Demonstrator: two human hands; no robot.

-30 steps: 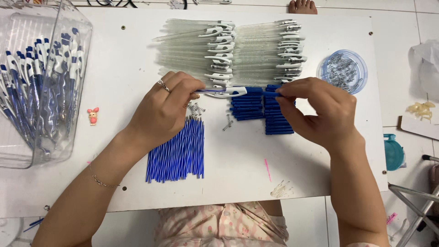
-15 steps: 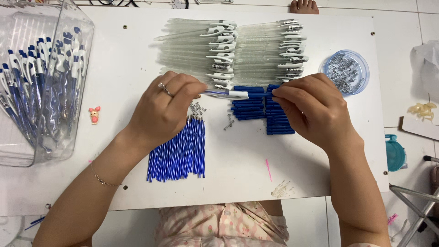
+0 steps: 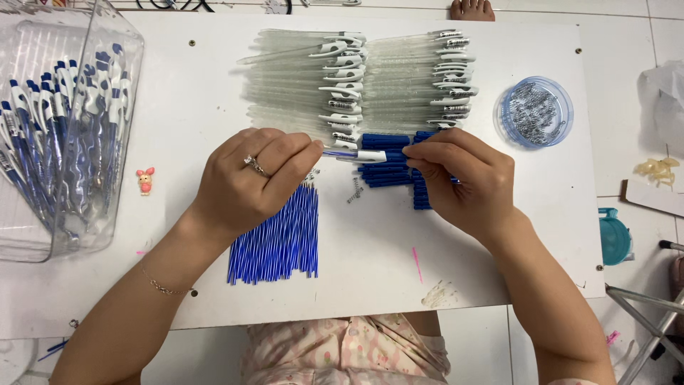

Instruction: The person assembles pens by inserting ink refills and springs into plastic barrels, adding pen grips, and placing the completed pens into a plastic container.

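Observation:
My left hand [image 3: 253,178] and my right hand [image 3: 463,178] hold one pen [image 3: 360,155] between them over the white board [image 3: 199,93]. The left fingertips pinch its clear barrel end; the right fingertips grip the white clip end. Under the pen lies a pile of short blue pen parts [image 3: 388,167]. A bundle of blue refills [image 3: 281,239] lies below my left hand. Two rows of clear pen barrels with white clips [image 3: 342,78] lie behind the hands. One loose spring [image 3: 354,190] rests on the board between the refills and the blue parts.
A clear plastic bin [image 3: 64,135] with several finished blue-and-white pens stands at the left. A round blue tub of springs [image 3: 534,112] sits at the right. A small pink figure [image 3: 145,180] lies left of my hand. A teal object [image 3: 614,237] sits off the board's right edge.
My hands have drawn closer together along the pen, the right fingers sliding left toward the white clip. The pen stays over the blue parts.

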